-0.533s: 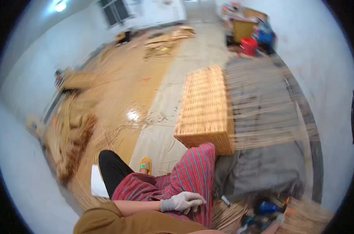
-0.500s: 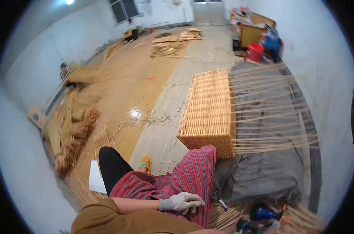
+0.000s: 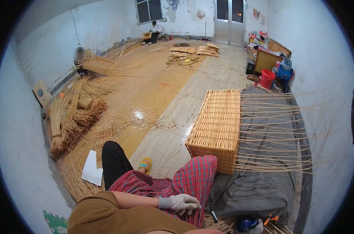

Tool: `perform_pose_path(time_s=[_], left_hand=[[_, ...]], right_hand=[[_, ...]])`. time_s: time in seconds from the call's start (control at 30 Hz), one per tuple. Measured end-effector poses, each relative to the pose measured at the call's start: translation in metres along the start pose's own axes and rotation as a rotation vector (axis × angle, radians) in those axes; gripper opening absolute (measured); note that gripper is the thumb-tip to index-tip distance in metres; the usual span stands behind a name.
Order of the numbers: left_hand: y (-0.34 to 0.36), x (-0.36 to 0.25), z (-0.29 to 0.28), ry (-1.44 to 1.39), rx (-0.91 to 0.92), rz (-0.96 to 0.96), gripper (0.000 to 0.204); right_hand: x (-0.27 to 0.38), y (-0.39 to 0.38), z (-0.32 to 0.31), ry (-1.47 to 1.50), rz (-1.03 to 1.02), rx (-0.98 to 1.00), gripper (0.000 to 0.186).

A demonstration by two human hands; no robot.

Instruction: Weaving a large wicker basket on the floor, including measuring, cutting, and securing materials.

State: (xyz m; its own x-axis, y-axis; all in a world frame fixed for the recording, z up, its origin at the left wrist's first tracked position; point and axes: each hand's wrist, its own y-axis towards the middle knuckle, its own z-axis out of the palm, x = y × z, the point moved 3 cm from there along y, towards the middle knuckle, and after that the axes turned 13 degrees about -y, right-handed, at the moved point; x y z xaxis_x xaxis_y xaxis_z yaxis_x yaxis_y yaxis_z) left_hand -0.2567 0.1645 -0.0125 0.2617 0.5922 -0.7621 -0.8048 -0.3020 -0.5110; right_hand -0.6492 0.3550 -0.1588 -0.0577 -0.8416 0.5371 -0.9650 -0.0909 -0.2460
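My left hand (image 3: 182,202), in a pale work glove, rests on the red checked cloth (image 3: 196,175) over my lap. Its fingers lie loosely stretched and hold nothing. Low on the right, what looks like my gloved right hand (image 3: 258,227) is partly cut off by the lower edge, beside a blue rounded object (image 3: 245,224); its fingers cannot be made out. Close by lies an orange-handled tool (image 3: 271,220). Just beyond my knee stands a woven wicker basket (image 3: 216,124) on its side, long loose stakes (image 3: 274,136) sticking out to the right.
Grey cloth (image 3: 258,187) lies under the stakes along the right wall. Bundles of wicker rods (image 3: 73,117) and a white sheet (image 3: 92,168) are on the left. A red bucket (image 3: 267,79) stands at the far right. Two people sit at work farther off, near woven pieces (image 3: 99,65).
My view has tilted up and steadied, showing more of the far wall. At the lower right, the grey glove beside the blue object shows more plainly. My left hand stays on my lap.
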Motion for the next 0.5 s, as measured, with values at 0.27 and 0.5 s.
perform_pose_path(time_s=[0.27,0.5], left_hand=[[-0.015,0.005,-0.007,0.011,0.011,0.053,0.031],[-0.029,0.006,-0.019,0.016,0.008,0.099,0.032]], right_hand=[[0.069,-0.035,-0.019,0.488,-0.051,0.123,0.033],[0.170,-0.120,-0.021,0.890,-0.111,0.321,0.037]])
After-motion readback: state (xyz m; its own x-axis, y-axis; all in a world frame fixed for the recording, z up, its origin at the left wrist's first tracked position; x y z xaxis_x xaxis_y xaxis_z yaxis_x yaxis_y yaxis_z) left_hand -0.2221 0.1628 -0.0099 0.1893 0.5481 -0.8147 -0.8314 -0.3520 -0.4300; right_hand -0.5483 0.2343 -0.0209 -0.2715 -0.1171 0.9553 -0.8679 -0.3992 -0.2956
